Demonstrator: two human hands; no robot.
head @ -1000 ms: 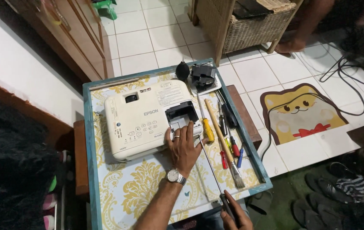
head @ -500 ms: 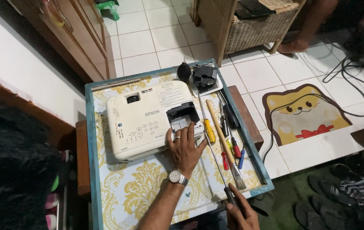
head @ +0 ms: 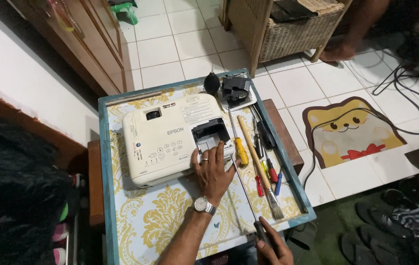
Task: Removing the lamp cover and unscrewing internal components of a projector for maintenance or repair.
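Observation:
A white projector lies on a small table with a yellow-patterned top. One corner of its lid has an open dark compartment. My left hand, with a wristwatch and a ring, rests flat on the projector's near right corner beside that opening. At the table's front edge my right hand grips the black handle of a long thin screwdriver. Its shaft runs up toward the open compartment.
To the right of the projector lie a yellow-handled screwdriver, a paintbrush and several small tools. A black air blower and a black part sit at the far edge. A wicker basket stand, a cat-shaped mat, cables and sandals surround the table.
My right hand has come up into view at the table's front edge with the long screwdriver. My left hand stays on the projector's corner.

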